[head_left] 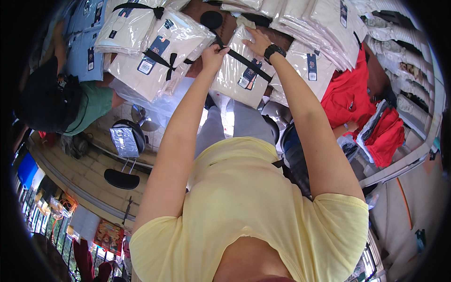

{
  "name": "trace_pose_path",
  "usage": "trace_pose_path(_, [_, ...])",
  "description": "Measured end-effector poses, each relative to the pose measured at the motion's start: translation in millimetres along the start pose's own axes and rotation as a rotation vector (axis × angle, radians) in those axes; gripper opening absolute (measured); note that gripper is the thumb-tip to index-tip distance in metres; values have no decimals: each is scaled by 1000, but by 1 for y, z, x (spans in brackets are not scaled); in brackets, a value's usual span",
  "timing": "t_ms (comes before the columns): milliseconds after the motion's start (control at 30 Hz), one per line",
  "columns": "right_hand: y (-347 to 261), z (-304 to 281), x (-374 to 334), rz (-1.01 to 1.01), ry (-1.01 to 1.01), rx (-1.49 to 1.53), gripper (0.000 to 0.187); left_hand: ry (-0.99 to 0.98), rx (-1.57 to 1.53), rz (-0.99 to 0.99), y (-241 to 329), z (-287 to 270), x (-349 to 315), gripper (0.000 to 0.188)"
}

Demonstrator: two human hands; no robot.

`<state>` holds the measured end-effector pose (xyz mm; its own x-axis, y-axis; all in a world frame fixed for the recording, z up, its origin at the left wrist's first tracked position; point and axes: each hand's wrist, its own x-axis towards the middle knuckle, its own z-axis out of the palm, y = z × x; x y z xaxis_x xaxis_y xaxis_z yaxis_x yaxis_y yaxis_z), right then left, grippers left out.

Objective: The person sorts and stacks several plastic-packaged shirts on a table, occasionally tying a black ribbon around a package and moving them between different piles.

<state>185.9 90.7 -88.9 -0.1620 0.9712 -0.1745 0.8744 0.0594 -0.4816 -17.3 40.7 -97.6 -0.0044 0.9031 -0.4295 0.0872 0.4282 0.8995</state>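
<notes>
A stack of cream folded garments in clear plastic (230,75) lies before me at the table's edge, with a dark blue tag showing through. A black fabric strip (245,62) runs slantwise across it. My left hand (214,58) pinches this strip at the stack's left edge. Stretched out over the far right part of the stack is my right hand (258,43), its fingers apart and resting on the plastic. A black watch (274,51) is on my right wrist. Just beyond the stack lies a black roll (211,19).
Bagged cream garments tied with black strips (176,35) stand at left; more bagged piles (314,23) are at right. A person in green (91,105) works at far left. Red garments (347,91) lie at right, near another person's hand (350,126). Stools (127,136) stand below.
</notes>
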Motion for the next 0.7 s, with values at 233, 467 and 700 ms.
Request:
trace_pose_path(233, [-77, -13, 27, -160, -94, -14, 29, 24, 76, 186, -4, 5, -1, 11])
trace_pose_path(467, [-116, 3, 59, -76, -446, -472, 41, 12, -80, 188, -13, 2, 1, 8])
trace_pose_path(700, [-92, -1, 35, 56, -243, 169, 31, -100, -347, 53, -8, -14, -3, 13])
